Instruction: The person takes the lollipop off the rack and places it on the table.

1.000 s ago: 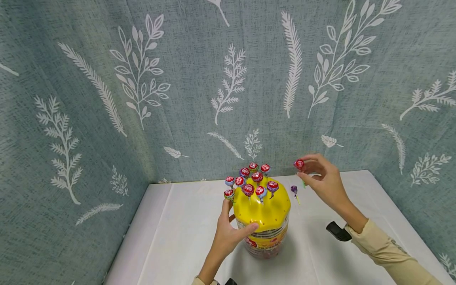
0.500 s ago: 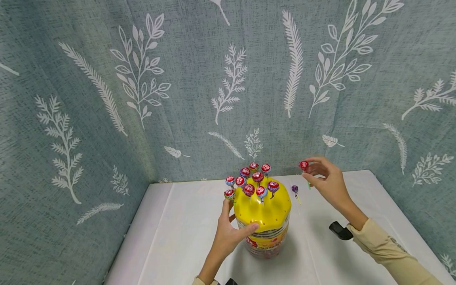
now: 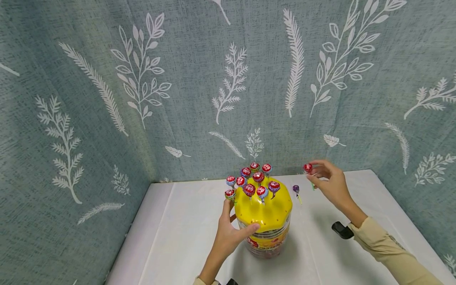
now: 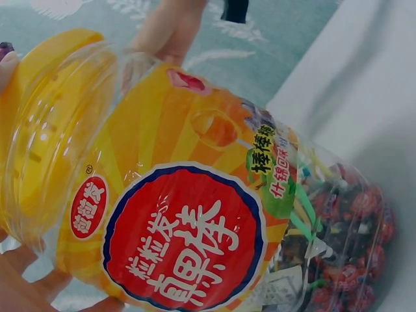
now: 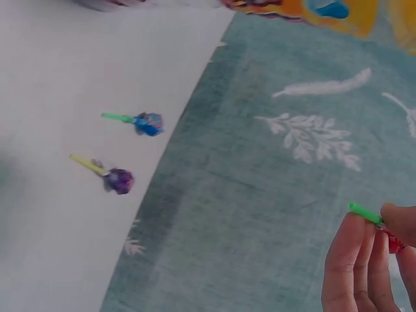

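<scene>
Head view: we list one jar [image 3: 268, 242], upright on the white table [image 3: 185, 229], with a yellow lid [image 3: 265, 215]. Ten standing lollipops [image 3: 249, 190] rise from the lid, grouped over its far and left parts. The left hand [image 3: 228, 233] grips the jar at the lid from the left, thumb on the near edge. To the right, above the table, the right hand [image 3: 333, 182] pinches one red lollipop [image 3: 308, 168]. A purple lollipop [image 3: 296, 189] lies between jar and right hand. Behind, a green cloth [image 3: 185, 87] with white leaf prints.

Left wrist view: we note the jar's orange label [image 4: 185, 227] and, through clear plastic, red-wrapped sweets [image 4: 351, 260].

Right wrist view: we record thumb and fingers closed on the red lollipop by its green stick [image 5: 365, 212]; on the table, a blue lollipop [image 5: 149, 123] beside the purple one.
</scene>
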Demonstrator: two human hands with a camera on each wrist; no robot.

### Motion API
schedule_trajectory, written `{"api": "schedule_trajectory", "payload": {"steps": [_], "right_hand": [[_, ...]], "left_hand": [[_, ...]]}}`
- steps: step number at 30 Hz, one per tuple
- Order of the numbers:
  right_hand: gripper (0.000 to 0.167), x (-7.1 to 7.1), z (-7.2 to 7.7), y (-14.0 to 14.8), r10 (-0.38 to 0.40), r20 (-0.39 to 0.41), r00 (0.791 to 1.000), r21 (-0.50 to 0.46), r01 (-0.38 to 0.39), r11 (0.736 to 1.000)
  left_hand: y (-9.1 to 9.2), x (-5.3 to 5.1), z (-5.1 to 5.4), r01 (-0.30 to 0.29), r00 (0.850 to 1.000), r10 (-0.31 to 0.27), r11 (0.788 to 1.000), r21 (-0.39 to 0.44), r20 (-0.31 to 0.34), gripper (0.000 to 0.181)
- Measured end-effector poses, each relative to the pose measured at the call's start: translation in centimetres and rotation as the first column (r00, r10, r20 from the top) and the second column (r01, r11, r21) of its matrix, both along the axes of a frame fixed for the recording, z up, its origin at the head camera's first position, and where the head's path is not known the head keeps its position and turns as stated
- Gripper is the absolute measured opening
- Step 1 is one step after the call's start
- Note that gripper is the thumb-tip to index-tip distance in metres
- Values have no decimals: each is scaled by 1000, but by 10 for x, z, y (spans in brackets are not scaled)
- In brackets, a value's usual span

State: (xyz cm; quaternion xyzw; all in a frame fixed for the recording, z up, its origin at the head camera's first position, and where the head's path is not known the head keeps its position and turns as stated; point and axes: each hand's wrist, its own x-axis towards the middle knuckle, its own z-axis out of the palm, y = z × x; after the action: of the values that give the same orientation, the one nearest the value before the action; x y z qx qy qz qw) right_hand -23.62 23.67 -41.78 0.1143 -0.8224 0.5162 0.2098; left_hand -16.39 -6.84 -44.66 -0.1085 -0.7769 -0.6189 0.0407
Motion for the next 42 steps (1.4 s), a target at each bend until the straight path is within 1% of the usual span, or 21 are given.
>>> {"api": "schedule_trajectory", "payload": {"steps": [4,12,19,24,31,34,36,42], "right_hand": [[39,-3,-7,3,-14,28,1000,8,14,1000],[39,-12,-25,10,-47,79,996,39,44,998],[38,-20,-39,14,-60,115,992,54,54,997],[37,-25,-47,17,-89,151,985,69,79,994],[39,-34,-63,23,-126,214,969,38,121,992],[39,-38,-69,23,-142,238,961,33,138,990],[39,-40,-73,23,-149,249,957,36,144,989],[38,-47,-83,22,-164,247,955,65,153,986]], "left_hand": [[0,0,0,-1,1000,1,1000,0,6,82],[0,1,2,-5,1000,5,1000,-6,18,82],[-1,1,2,-12,1000,12,1000,-7,16,82],[0,1,2,-6,999,6,1000,-10,38,81],[0,1,1,8,999,-8,1000,-1,32,79],[0,2,1,3,999,-3,1000,5,37,79],[0,2,1,1,999,-1,1000,3,38,79],[-1,2,2,-1,1000,0,1000,10,26,78]]}}
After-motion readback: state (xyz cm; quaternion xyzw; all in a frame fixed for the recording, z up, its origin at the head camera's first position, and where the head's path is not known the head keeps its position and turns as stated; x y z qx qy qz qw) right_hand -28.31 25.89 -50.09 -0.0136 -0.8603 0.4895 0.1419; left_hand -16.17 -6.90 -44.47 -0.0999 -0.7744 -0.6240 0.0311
